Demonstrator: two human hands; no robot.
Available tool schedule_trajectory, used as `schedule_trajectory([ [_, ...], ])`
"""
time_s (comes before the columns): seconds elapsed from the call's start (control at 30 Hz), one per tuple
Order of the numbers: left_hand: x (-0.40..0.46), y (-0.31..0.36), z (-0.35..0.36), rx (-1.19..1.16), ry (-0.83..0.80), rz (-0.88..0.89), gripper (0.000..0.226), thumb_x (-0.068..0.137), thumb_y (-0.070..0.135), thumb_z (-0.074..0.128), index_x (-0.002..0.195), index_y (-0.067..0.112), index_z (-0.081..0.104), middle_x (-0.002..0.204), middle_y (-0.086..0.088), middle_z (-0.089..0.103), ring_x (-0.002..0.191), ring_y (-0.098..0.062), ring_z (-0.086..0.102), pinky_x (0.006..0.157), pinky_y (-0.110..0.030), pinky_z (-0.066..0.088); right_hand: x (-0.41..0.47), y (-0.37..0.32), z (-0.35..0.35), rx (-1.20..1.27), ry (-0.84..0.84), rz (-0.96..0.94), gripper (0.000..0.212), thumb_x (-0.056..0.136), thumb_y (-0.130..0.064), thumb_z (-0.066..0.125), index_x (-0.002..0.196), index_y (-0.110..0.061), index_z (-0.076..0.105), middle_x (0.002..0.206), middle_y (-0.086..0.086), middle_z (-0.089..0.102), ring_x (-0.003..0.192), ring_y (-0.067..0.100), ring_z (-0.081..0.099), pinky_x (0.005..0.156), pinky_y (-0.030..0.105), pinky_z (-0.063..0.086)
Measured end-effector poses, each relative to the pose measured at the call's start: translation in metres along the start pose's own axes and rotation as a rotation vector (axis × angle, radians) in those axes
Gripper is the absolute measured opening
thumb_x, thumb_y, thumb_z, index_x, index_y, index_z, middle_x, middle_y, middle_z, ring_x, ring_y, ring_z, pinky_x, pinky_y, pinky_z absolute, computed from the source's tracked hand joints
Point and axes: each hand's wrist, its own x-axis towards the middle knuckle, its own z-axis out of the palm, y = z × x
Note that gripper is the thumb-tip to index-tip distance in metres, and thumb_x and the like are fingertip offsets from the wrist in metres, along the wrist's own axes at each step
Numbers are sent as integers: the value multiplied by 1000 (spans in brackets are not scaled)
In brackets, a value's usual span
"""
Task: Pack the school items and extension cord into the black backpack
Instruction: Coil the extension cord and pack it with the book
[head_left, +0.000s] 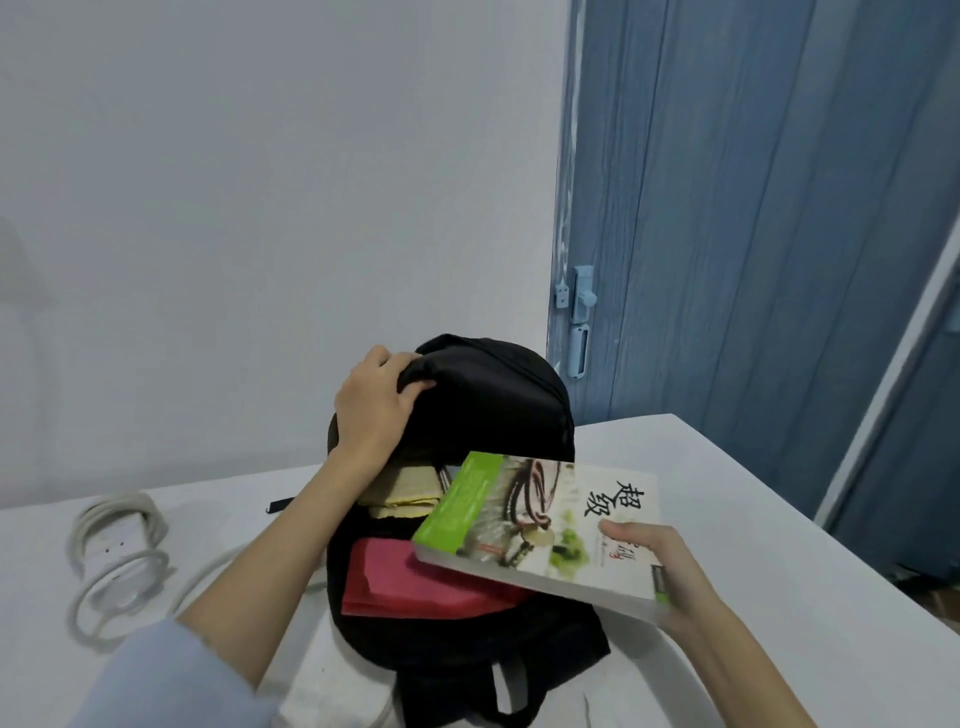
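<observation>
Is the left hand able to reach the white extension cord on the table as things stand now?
Probably yes, but not at once. The extension cord lies bare on the table on the left hand's own side, with nothing over it. That hand, though, grips the flap of the black backpack and would have to let go first.

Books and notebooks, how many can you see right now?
3. A white-and-green book held by the right hand over the backpack; a red one and a yellowish one inside it. More may be hidden.
</observation>
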Motion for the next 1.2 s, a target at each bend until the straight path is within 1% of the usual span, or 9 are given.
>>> schedule_trajectory([
  [0.13,-1,2,-3,-26,68,86,24,82,29,68,105,19,69,77,2,47,70,-17,48,57,-27,34,27,-6,26,121,50,-52,33,87,0,53,119,0,57,103,18,71,80,28,71,55,35,58],
  [0.27,4,7,-3,-26,139,157,23,80,25,71,102,18,70,74,3,47,66,-12,44,53,-24,33,54,-10,52,277,36,-68,35,91,-6,55,125,-4,50,114,20,63,93,31,64,50,39,56],
  [0.4,4,6,-5,-18,140,201,23,78,20,73,101,16,71,73,0,52,64,-13,45,52,-23,33,81,-13,79,294,-44,-65,44,87,-11,62,126,-1,46,120,26,58,104,41,60,63,51,56],
  [0.6,4,-1,-16,-37,121,200,27,81,32,60,102,18,71,74,0,54,66,-11,45,51,-28,45,100,-6,95,167,-102,-125,47,83,10,58,126,15,41,108,27,58,92,35,64,62,39,58],
  [0.77,-1,3,-21,-59,99,237,36,79,36,48,102,19,71,75,-1,56,67,-16,52,54,-30,48,105,23,106,188,151,-218,47,85,20,47,124,-2,36,106,20,54,85,27,59,75,47,53],
  [0.87,-4,1,-23,-60,108,232,34,78,34,51,101,19,72,74,0,55,67,-12,49,53,-28,46,103,19,115,36,168,-104,38,90,12,45,125,2,33,101,21,55,81,29,60,71,52,52],
  [0.97,-4,-4,-26,-71,75,213,36,77,35,50,101,19,71,75,0,55,69,-9,45,55,-26,46,99,-19,95,112,-83,207,25,95,6,37,120,7,40,123,35,45,107,55,51,77,66,47],
  [1.07,-2,-2,-26,-84,45,213,36,77,36,50,101,20,72,74,1,54,67,-8,46,56,-25,44,93,-55,65,294,-216,518,40,95,-10,47,127,12,37,127,52,27,89,63,56,52,52,55],
  [1.2,-3,3,-21,-90,42,235,27,75,24,62,99,18,72,73,1,54,65,-8,46,55,-23,41,96,-33,59,113,-114,471,50,75,-6,69,114,13,45,108,40,49,84,52,60,53,52,56],
])
